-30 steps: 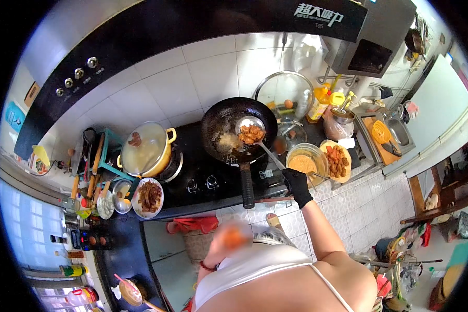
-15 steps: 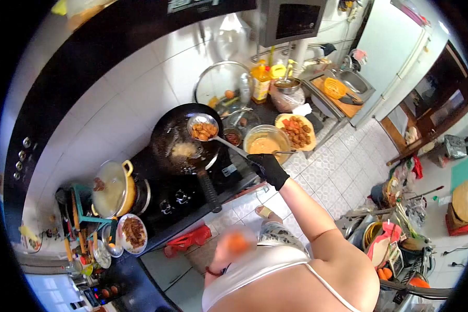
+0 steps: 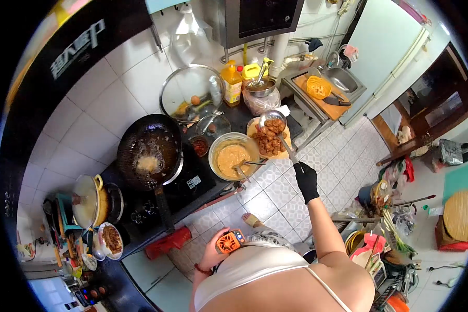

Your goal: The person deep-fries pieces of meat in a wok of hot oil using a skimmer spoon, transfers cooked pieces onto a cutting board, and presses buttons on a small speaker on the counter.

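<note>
The right hand [image 3: 307,181], in a black glove, is clenched around the handle of a skimmer [image 3: 287,146] loaded with browned fried pieces. The skimmer's bowl is over the plate [image 3: 251,126] of similar pieces, its rim overlapping the heap; whether they touch cannot be told. Its long axis runs from the glove away from the person and slightly left, bowl end farthest. The plate sits near the counter's front edge, with open tiled floor [image 3: 275,195] below the gloved hand. Just left stands the batter bowl [image 3: 239,138], a utensil handle jutting over its rim; farther left is the wok [image 3: 164,130]. The left hand [image 3: 211,251], near the waist, grasps an orange-and-black object [image 3: 230,241].
</note>
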`<act>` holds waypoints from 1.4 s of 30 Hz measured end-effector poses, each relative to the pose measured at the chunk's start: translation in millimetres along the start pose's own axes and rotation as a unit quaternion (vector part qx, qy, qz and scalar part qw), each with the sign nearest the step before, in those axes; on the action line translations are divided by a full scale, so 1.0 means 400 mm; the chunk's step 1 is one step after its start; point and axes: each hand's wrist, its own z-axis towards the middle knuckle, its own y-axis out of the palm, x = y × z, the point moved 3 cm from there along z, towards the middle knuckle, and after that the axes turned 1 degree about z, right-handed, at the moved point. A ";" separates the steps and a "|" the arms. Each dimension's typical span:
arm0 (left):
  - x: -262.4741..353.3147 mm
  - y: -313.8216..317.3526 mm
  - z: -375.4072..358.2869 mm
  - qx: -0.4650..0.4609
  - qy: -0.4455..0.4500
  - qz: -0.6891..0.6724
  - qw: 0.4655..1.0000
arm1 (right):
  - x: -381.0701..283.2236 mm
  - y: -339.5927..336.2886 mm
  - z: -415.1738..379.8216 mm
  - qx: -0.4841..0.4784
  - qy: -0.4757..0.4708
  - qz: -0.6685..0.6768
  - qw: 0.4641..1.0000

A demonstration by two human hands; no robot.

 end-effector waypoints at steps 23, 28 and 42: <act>0.021 0.148 0.077 0.089 -0.011 -0.009 0.996 | 0.157 0.032 0.123 -0.020 -0.126 -0.269 0.955; 0.001 0.139 0.085 0.082 -0.001 0.012 0.997 | 0.167 0.013 0.122 0.011 -0.146 -0.319 0.936; -0.086 0.113 0.054 0.125 0.118 -0.039 0.984 | 0.023 0.053 0.079 -0.158 -0.015 0.206 0.966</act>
